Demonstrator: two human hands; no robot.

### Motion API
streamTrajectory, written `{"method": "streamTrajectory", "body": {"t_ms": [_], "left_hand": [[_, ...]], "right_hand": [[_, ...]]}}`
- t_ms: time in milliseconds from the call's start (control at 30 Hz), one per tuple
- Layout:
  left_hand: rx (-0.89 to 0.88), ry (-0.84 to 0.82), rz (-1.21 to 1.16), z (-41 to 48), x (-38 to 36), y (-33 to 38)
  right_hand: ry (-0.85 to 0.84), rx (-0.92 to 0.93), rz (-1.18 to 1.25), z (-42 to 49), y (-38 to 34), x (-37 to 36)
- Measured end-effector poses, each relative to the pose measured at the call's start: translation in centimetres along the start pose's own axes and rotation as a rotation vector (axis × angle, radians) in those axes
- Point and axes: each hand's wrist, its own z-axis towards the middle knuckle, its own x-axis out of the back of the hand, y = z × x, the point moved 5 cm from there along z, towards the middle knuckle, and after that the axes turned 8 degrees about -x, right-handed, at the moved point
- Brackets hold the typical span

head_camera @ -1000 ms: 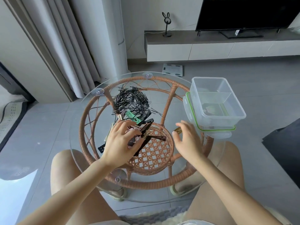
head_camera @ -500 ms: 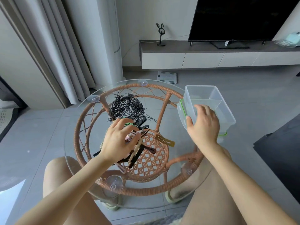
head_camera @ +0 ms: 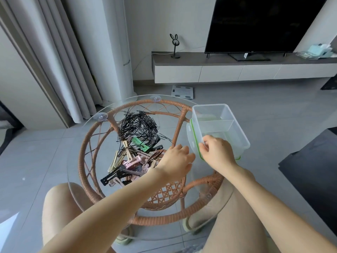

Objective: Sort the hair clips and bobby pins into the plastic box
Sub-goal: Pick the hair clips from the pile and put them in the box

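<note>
A clear plastic box (head_camera: 238,130) with a divider stands on its green-sealed lid (head_camera: 190,131) at the right of the round glass table (head_camera: 73,161). My right hand (head_camera: 218,155) grips the box's near rim, thumb outside the wall. My left hand (head_camera: 176,161) lies just left of it, beside the lid, with its fingers bent down; what they touch is hidden. A heap of black bobby pins (head_camera: 138,125) lies at the table's far side. Nearer to me is a pile of pink, beige, green and black hair clips (head_camera: 131,162).
Under the glass is a rattan frame (head_camera: 85,152). My bare knees are below the near edge of the table. A dark block (head_camera: 313,170) stands to the right. A scale (head_camera: 183,91), a TV stand (head_camera: 237,70) and curtains (head_camera: 60,70) are beyond.
My left hand has left the clip pile and moved right to the box's lid. My right hand has slid down to the box's near rim, and the box has turned a little.
</note>
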Motion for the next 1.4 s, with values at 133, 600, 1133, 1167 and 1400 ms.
{"method": "streamTrajectory", "body": {"t_ms": [133, 600, 1133, 1167, 1400], "left_hand": [[0.050, 0.054, 0.023, -1.8, 0.1, -2.5], [0.612, -0.056, -0.042, -13.4, 5.5, -9.5], [0.270, -0.073, 0.023, -15.8, 3.8, -6.2], [0.195, -0.080, 0.081, -15.6, 4.0, -5.9], [0.065, -0.138, 0.145, -15.6, 3.5, -5.5]], "right_hand": [[-0.028, 0.030, 0.013, -0.5, -1.1, -0.6], [-0.419, 0.254, -0.083, -4.8, -7.0, -4.0], [-0.463, 0.353, 0.316, -4.8, -10.8, -5.4], [-0.453, 0.355, 0.325, -4.7, -10.7, -5.2], [-0.423, 0.382, 0.298, -4.7, -10.3, -4.3]]}}
